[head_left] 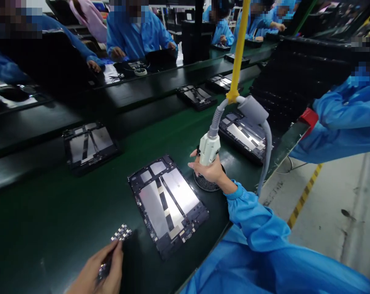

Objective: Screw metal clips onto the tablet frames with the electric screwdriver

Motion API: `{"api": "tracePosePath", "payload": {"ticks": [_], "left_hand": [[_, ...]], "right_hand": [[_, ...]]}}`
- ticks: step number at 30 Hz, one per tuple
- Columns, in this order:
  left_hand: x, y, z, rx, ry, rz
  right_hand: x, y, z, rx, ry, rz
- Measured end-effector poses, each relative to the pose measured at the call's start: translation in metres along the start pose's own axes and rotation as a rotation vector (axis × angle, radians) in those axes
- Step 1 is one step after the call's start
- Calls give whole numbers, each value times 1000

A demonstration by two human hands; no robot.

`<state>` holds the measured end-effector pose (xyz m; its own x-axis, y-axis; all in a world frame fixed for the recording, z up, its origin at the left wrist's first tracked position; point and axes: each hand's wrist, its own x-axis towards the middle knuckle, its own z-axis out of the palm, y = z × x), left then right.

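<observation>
My left hand [96, 269], at the bottom left, pinches a dark piece dotted with small pale squares [122, 232]; I cannot make out its exact kind. An opened tablet [185, 185], its silver battery panels and black flat cables exposed, lies face-down on the green bench between my hands. My right hand [213, 170] is wrapped round a white electric screwdriver [209, 148], hanging from a yellow strap with a grey cable. Its tip is hidden behind the hand. Beneath that hand sits a round black dish with a perforated surface [207, 184], beside the tablet's right edge.
Another opened tablet [89, 145] lies to the left, and one [244, 132] is behind the screwdriver. Two more [197, 96] sit farther along the green bench [65, 212]. Black trays [301, 77] stand at the right. Several people in blue work across the line.
</observation>
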<state>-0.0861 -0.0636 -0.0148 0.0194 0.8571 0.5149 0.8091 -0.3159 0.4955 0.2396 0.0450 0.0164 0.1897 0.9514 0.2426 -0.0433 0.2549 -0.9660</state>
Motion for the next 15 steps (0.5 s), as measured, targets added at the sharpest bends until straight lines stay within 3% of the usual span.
{"api": "tracePosePath", "payload": {"ticks": [3, 7, 11, 15], "left_hand": [[8, 10, 9, 120, -56, 165], [16, 19, 26, 136, -116, 223], [13, 30, 37, 18, -134, -1], [14, 38, 40, -265, -193, -144]], "right_hand": [[-1, 3, 2, -21, 12, -11], [-2, 4, 1, -57, -14, -29], [-4, -12, 5, -36, -10, -77], [-8, -43, 32, 69, -46, -165]]}}
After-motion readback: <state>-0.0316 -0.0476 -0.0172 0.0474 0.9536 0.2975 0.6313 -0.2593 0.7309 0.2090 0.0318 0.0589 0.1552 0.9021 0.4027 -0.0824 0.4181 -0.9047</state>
